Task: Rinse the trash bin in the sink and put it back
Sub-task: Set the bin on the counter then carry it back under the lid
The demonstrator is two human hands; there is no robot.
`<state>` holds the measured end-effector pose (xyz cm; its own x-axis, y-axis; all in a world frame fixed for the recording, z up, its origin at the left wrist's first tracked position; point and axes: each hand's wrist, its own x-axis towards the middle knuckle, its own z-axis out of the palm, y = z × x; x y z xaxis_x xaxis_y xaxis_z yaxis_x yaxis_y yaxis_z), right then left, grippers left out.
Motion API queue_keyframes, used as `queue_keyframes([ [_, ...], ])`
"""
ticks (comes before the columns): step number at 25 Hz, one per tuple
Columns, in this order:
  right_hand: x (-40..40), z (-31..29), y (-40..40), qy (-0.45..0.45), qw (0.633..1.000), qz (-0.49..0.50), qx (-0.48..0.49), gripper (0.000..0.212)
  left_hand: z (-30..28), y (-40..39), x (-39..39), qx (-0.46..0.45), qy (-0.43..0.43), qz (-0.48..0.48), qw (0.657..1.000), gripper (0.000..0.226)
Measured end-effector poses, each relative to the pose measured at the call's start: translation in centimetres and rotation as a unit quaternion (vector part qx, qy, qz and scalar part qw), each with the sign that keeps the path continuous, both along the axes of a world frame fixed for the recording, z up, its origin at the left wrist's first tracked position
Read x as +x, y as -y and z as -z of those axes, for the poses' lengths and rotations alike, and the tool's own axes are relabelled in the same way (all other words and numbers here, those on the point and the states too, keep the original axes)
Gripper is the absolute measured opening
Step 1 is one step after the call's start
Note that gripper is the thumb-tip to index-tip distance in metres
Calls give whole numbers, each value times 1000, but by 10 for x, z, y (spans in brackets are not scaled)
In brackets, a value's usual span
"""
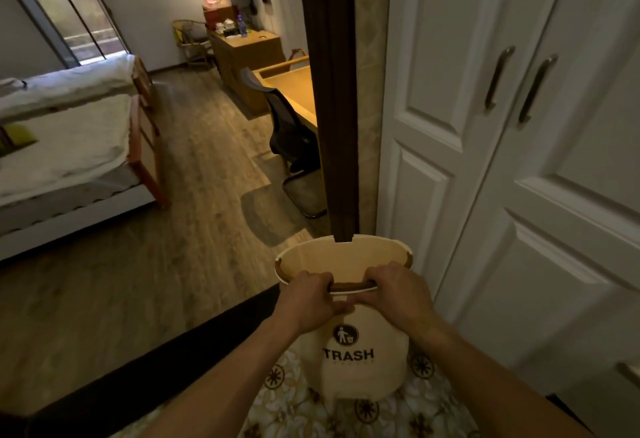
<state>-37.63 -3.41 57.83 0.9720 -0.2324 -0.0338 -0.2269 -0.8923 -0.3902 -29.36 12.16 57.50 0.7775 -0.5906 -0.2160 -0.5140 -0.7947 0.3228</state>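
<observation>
We see the trash bin (356, 361) as smooth, matt cream plastic with a dark printed logo, its rim edged in a darker band. The floor (194, 167) at ten o'clock looks like wood-grain planks with a dull sheen. Under the bin lies a floral-patterned floor covering (294, 406), glossy in places. At three o'clock the wardrobe doors (519, 195) are white-painted panels, satin smooth, with dark metal handles (498, 77). The bed (65, 146) carries matt white cloth. The desk (291, 91) is pale, smooth wood.

Bed (65, 132) left, closet doors (519, 160) right, desk (294, 91) between.
</observation>
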Motion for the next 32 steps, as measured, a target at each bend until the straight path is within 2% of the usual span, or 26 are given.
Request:
queue_keyframes([
  [5, 48, 11, 22, -26, 999, 39, 7, 41, 15, 23, 58, -3, -7, 33, 999, 42],
  [10, 96, 24, 24, -42, 993, 106, 11, 38, 32, 39, 130, 8, -20, 115, 993, 48],
  [17, 147, 36, 0, -29, 967, 246, 55, 36, 42, 49, 215, -23, -23, 259, 965, 48],
  [22, 151, 65, -10, -55, 938, 332, 78, 42, 68, 64, 237, -13, -28, 337, 941, 50],
  [25, 149, 94, -10, -87, 930, 344, 94, 61, 100, 63, 239, 10, -46, 342, 938, 60],
  [26, 148, 106, -10, -99, 924, 352, 110, 61, 112, 62, 239, 15, -46, 341, 939, 63],
  [29, 144, 156, -6, -142, 906, 360, 169, 41, 162, 60, 236, 30, -76, 344, 935, 64],
  [32, 138, 218, -11, -196, 876, 359, 256, 43, 222, 46, 231, 77, -151, 324, 931, 48],
])
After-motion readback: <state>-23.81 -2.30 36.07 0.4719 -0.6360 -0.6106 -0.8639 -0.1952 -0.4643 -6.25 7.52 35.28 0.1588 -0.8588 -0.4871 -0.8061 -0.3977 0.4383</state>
